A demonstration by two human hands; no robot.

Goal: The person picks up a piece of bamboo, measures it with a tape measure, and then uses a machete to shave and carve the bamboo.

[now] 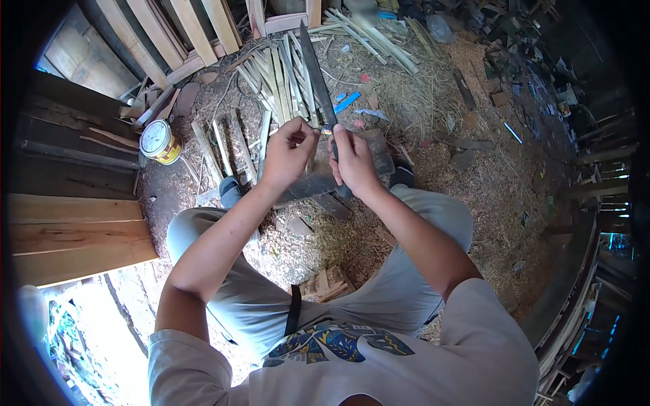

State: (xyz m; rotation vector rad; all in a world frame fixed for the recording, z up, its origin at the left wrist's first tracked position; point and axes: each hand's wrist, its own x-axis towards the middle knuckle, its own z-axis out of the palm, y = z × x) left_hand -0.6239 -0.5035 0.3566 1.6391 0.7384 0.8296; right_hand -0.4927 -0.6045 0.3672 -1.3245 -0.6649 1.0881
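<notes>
My right hand (353, 161) is wrapped round the dark handle of a machete (317, 71). Its long blade points up and away from me, the tip leaning a little left. Just left of the blade's base, my left hand (290, 153) is closed in a pinch; anything between its fingertips is too small to make out. Below both hands a low wooden block (305, 187) sits on the ground between my feet. Thin split strips of pale wood or bamboo (276, 78) lie in a pile just beyond my left hand.
A lidded bucket (161, 143) stands at the left by stacked boards (78, 230). Wooden frames (203, 34) lean at the back left. More long strips (379, 40) lie at the back. Shavings and scraps cover the ground; clutter (535, 81) fills the far right.
</notes>
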